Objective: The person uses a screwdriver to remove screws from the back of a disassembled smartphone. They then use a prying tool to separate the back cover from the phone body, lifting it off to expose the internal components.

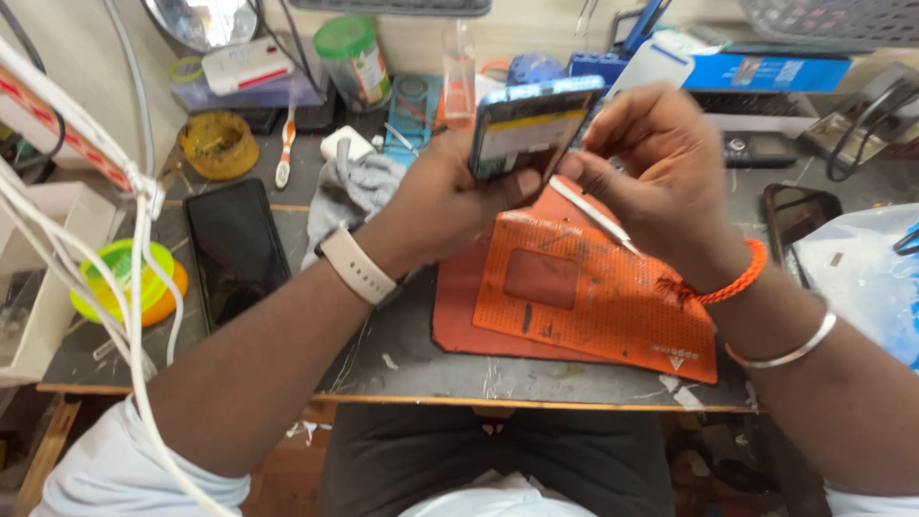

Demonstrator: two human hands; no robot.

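At the centre top of the frame the left hand (450, 196) grips an opened phone (531, 126) — tilted upright, its inside facing the camera. The right hand (661, 177) pinches a thin white tool (593, 213) against the phone's lower edge. Below them lies an orange work mat (593, 297) on the bench (402, 354); a dark phone (235, 249) rests at left.

a scratched grey workbench (402, 359) with wooden edging – pale wall (77, 57) behind it.
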